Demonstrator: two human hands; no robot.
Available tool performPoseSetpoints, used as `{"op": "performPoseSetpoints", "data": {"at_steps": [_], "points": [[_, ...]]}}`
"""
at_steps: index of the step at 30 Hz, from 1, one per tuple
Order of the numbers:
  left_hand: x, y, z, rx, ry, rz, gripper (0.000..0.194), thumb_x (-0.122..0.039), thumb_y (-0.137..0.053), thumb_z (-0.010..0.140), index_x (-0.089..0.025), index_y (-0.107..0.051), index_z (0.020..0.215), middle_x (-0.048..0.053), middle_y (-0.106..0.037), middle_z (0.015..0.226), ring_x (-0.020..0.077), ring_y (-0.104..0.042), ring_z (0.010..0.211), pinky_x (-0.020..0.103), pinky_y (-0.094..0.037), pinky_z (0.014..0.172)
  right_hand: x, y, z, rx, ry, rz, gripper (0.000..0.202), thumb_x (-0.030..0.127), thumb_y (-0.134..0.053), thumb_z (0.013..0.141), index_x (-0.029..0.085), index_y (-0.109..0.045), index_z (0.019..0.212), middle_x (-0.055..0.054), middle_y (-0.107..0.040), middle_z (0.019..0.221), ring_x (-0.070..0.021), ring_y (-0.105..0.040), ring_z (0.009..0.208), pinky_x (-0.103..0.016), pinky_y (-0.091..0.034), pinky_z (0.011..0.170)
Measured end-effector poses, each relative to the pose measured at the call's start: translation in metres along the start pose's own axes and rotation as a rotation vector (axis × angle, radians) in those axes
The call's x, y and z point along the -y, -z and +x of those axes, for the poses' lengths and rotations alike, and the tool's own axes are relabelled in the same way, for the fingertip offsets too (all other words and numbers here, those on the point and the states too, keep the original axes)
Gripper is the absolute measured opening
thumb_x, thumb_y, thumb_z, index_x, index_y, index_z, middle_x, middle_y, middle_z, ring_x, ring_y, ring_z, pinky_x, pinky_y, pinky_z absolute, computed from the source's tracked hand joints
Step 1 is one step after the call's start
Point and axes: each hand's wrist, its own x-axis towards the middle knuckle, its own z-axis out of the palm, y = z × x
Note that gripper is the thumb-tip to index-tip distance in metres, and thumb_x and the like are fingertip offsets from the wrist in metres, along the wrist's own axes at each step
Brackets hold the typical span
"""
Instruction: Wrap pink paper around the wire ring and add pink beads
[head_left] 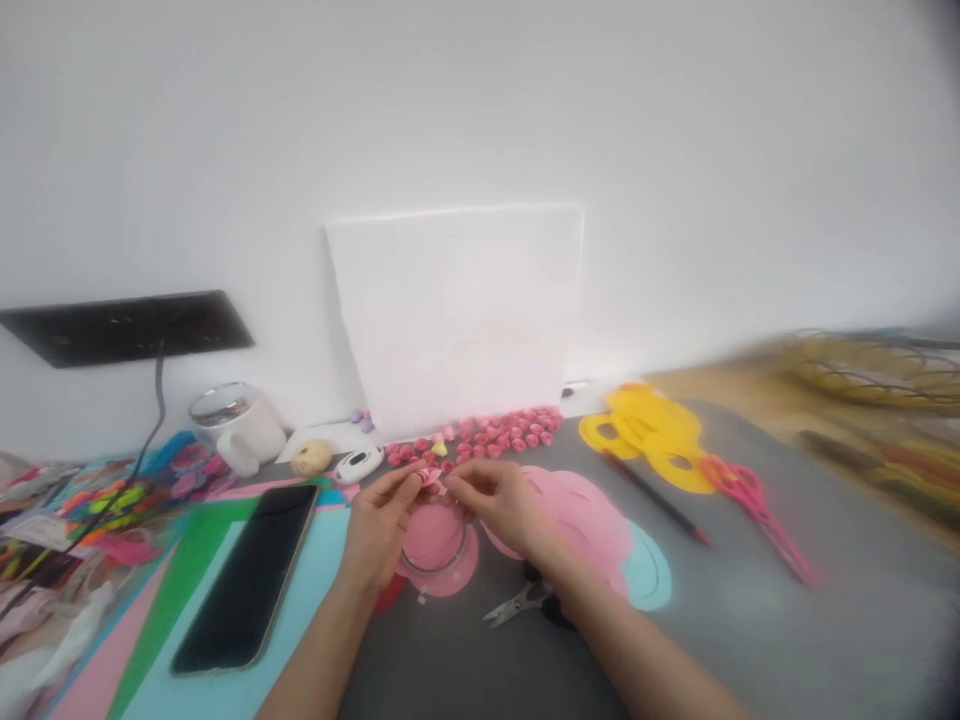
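Between the fingertips of my left hand (382,520) is a small strip of pink paper (430,478), partly curled. My right hand (501,500) is pinched closed just to its right, at the paper's edge; whether it grips the strip is too blurred to make out. Below both hands lie pink paper circles (439,575) with a thin ring on top. Behind the fingers, many small rolled pink paper flowers (510,432) stand in rows. A pair of small scissors with dark handles (517,605) rests under my right forearm, partly hidden by it.
Pink paper cutouts (574,510), yellow paper cutouts (652,430), a pencil (664,505) and pink scissors (761,515) lie to the right. Leftward are a phone (247,580) on coloured sheets, a white mug (244,430) and craft scraps. A white board (465,320) leans on the wall.
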Motion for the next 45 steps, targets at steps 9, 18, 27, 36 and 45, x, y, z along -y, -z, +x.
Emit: {"op": "performPoseSetpoints", "data": {"at_steps": [9, 18, 27, 36, 45], "points": [[0.008, 0.006, -0.002, -0.033, -0.127, 0.371, 0.026, -0.032, -0.073, 0.065, -0.018, -0.073, 0.087, 0.006, -0.073, 0.086, 0.0185, -0.065, 0.079, 0.029, -0.051, 0.077, -0.003, -0.001, 0.000, -0.019, -0.053, 0.057, 0.026, 0.039, -0.061, 0.075, 0.014, -0.061, 0.070, -0.002, -0.063, 0.060, -0.0109, -0.058, 0.054, -0.023, -0.048, 0.054], [0.007, 0.004, -0.005, -0.023, -0.189, 0.470, 0.024, -0.032, -0.072, 0.066, -0.018, -0.073, 0.085, 0.007, -0.073, 0.090, 0.0217, -0.066, 0.086, 0.032, -0.053, 0.081, 0.002, -0.007, -0.004, -0.105, 0.028, -0.110, 0.015, 0.026, -0.058, 0.074, 0.015, -0.054, 0.066, 0.000, -0.058, 0.060, -0.0111, -0.054, 0.057, -0.023, -0.043, 0.055], [0.005, 0.001, -0.008, -0.013, -0.253, 0.521, 0.020, -0.030, -0.071, 0.067, -0.020, -0.073, 0.084, 0.005, -0.074, 0.089, 0.0205, -0.067, 0.086, 0.030, -0.053, 0.081, 0.001, -0.007, -0.004, -0.133, 0.048, -0.183, 0.013, 0.023, -0.056, 0.070, 0.016, -0.050, 0.062, 0.002, -0.053, 0.059, -0.0108, -0.049, 0.056, -0.022, -0.040, 0.054], [0.003, -0.001, -0.009, -0.003, -0.267, 0.505, 0.020, -0.030, -0.070, 0.067, -0.019, -0.073, 0.084, 0.006, -0.074, 0.088, 0.0215, -0.068, 0.083, 0.032, -0.055, 0.078, 0.004, -0.008, -0.005, -0.127, 0.002, -0.147, 0.012, 0.025, -0.055, 0.071, 0.016, -0.052, 0.063, 0.000, -0.058, 0.059, -0.0126, -0.054, 0.058, -0.023, -0.042, 0.055], [0.001, -0.003, -0.011, -0.016, -0.332, 0.583, 0.016, -0.028, -0.069, 0.068, -0.021, -0.074, 0.082, 0.004, -0.074, 0.087, 0.0222, -0.068, 0.080, 0.032, -0.055, 0.077, 0.001, -0.007, -0.005, -0.119, 0.045, -0.137, 0.015, 0.027, -0.058, 0.072, 0.016, -0.053, 0.063, 0.000, -0.057, 0.061, -0.0124, -0.053, 0.059, -0.024, -0.042, 0.056]]}}
